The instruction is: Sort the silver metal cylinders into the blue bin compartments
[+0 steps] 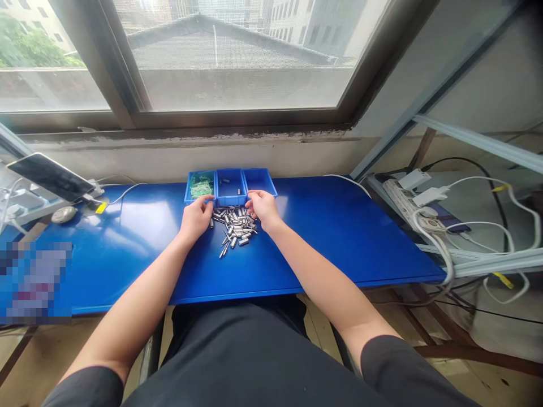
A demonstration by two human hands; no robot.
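A loose pile of small metal cylinders and pins [236, 227] lies on the blue table. Behind it stand three blue bins side by side: the left bin [186, 192] holds green pieces [201, 185], the middle bin [229, 200] a few small metal parts, and the right bin [259, 180] shows a bare floor. My left hand [197, 217] is at the pile's left edge, fingers curled together by the left bin's front. My right hand [263, 208] is at the pile's right, in front of the right bin, fingers bent inward. Whatever either hand pinches is too small to make out.
The blue table [331, 237] runs below a window. At the left are a tilted phone [51, 176], a cable and a round pale object [63, 214]. A power strip [409, 204] with white plugs and cables sits at the right beside a metal frame.
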